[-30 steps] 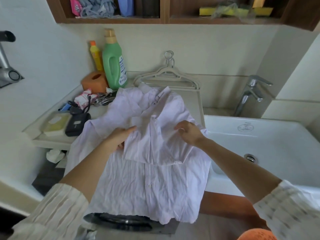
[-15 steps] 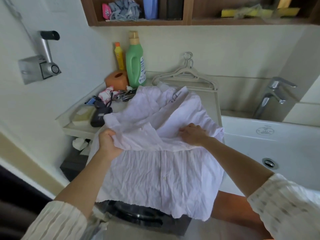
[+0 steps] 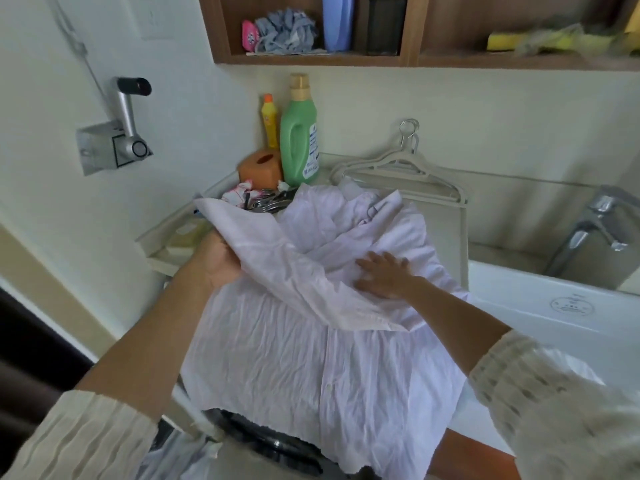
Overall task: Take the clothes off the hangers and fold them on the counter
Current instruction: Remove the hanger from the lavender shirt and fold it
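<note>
L hand (image 3: 218,258) raised, palm up, fingers curled under, gripping. R hand (image 3: 384,275) flat, palm down, fingers spread and pressing. Both forearms bare, sleeves pushed back.

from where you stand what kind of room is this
Most likely a home laundry or utility nook: a white sink with a tap, a green detergent bottle on the counter, and what looks like a front-loading washer door below it.

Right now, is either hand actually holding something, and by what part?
The left hand grips the pale shirt by its sleeve, lifted across the body. The right hand only presses flat on the shirt, holding nothing.
</note>
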